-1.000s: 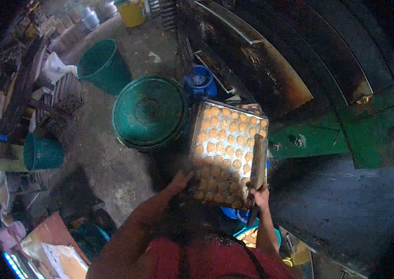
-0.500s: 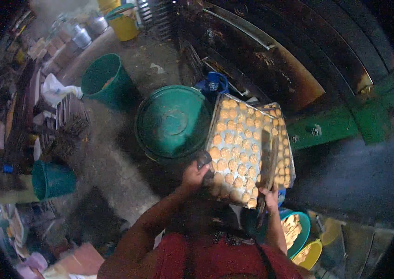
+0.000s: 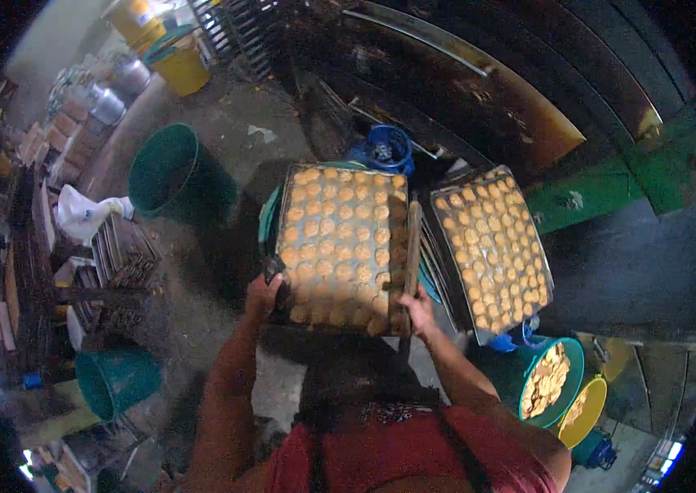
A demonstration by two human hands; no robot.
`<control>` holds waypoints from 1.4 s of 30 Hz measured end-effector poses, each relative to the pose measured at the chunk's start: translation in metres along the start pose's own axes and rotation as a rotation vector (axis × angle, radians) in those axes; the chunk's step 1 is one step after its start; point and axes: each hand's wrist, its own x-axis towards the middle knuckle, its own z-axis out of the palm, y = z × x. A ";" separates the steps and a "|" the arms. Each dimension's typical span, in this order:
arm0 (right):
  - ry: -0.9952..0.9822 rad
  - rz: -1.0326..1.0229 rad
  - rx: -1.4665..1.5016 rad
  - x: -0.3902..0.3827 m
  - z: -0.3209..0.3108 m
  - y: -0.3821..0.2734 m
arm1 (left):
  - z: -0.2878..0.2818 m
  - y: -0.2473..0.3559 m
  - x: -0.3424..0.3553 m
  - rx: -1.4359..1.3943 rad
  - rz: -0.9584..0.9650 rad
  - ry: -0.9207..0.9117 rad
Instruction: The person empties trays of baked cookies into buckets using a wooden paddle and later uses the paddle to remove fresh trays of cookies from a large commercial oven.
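Buckets [image 3: 154,168] are set left of the biscuit tray [image 3: 337,238]; its left edge is clamped by the left hand [image 3: 261,297] over a dark pad [image 3: 273,269], probably against heat, its right edge by the right hand [image 3: 419,312] beside a wooden slat [image 3: 413,242], likely for balance; another tray [image 3: 481,334] is set right of it.

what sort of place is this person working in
Probably a small bakery or cookie workshop: the near tray carries rows of round, cookie-like pieces, another loaded tray lies to its right, and a teal bucket holds loose baked-looking pieces.
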 end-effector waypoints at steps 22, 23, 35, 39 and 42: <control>0.565 0.254 -0.990 0.018 0.158 0.060 | -0.020 -0.162 -0.003 -0.802 -0.717 -0.445; 0.562 0.256 -0.995 0.013 0.163 0.058 | -0.015 -0.156 -0.007 -0.804 -0.722 -0.444; 0.195 0.009 -0.103 -0.008 0.149 0.094 | 0.011 -0.108 -0.001 -0.954 -0.477 -0.239; 0.048 -0.105 -0.005 -0.031 0.190 0.045 | -0.030 -0.113 0.000 -1.039 -0.441 -0.254; 0.008 -0.217 -0.010 -0.032 0.201 0.048 | -0.051 -0.126 0.015 -0.602 -0.163 -0.366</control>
